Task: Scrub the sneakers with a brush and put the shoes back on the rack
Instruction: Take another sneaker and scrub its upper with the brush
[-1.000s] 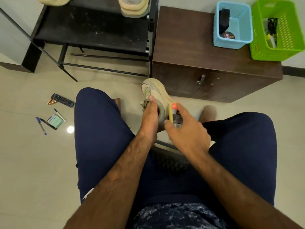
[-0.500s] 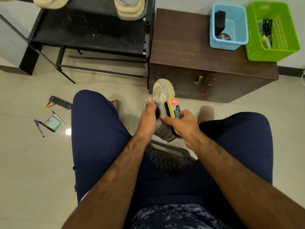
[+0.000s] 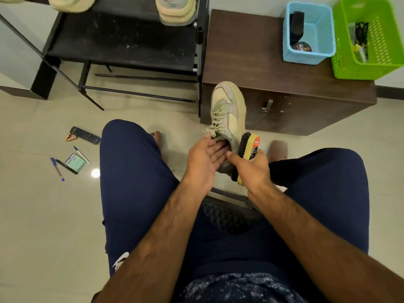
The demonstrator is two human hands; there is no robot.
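Rolled the sneaker (image 3: pixel 227 108) laces-up within the last second, toe now raised in front of the brown cabinet (image 3: pixel 251 62), by its left corner. Cradling the heel in the left hand (image 3: pixel 205 158), palm up, fingers tucked in at the collar. Clamping the brush (image 3: pixel 247 153) in the right hand (image 3: pixel 254 171), fingers wrapped round its yellow back, bristles against the shoe's right flank (hidden half a second ago, showing now). Probably means a fresh face to scrub. Not yet near returning it to the rack (image 3: pixel 122 40), left of the cabinet.
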